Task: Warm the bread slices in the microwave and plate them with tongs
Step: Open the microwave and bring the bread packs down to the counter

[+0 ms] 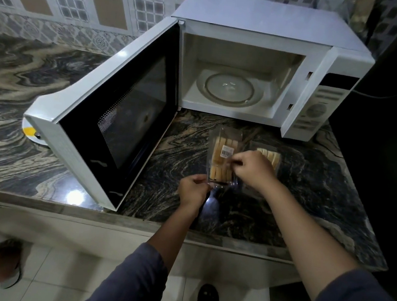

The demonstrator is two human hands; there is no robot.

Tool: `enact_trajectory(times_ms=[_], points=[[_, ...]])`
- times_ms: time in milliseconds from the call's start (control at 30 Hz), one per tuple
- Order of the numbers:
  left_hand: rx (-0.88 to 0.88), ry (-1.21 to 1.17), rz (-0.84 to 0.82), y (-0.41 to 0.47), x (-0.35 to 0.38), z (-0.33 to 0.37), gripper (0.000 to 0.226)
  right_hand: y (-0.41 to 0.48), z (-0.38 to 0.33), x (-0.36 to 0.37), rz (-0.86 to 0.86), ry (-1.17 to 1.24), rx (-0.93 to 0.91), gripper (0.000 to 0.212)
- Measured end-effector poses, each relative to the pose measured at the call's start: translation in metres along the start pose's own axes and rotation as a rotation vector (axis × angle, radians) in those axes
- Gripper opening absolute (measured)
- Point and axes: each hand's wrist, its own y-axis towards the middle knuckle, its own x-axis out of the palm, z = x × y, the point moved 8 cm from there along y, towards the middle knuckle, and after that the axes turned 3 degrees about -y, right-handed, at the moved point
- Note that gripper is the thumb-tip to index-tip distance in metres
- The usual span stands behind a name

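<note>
On the far part of the counter point(312, 189), the microwave point(271, 19) is standing with its door point(113, 105) hanging wide open to the left and its turntable point(229, 87) lying bare. Nearer, a bread pack point(222, 150) is lying beside a second pack point(270, 155). The left hand point(193, 191) is pinching the bread pack's near corner, the right hand point(255, 171) is pinching its wrap, probably opening it. Warming and plating are waiting.

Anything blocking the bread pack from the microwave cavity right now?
Nothing visible on the route: the door is swung wide to the left, the turntable is bare, and only open counter lies between. The slices are wrapped inside the clear bread pack, which the left hand and right hand pinch.
</note>
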Motion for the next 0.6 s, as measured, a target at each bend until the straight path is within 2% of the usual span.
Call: enact_trajectory(times_ms=[133,300,433,600], points=[[0.156,0.135,-0.015,-0.008,-0.007,0.014,0.015,0.000,0.000,-0.027,0.116,0.118,-0.045,0.017],[0.527,0.247,0.046,-0.011,-0.004,0.087,0.030,0.010,-0.010,-0.060,0.253,0.245,-0.140,0.014],[0.829,0.280,-0.149,-0.005,0.032,0.154,0.034,0.022,-0.011,-0.077,0.348,0.316,-0.146,0.015],[0.918,0.355,-0.331,0.016,0.062,0.171,0.029,0.028,-0.002,-0.085,0.505,0.465,-0.113,0.018]])
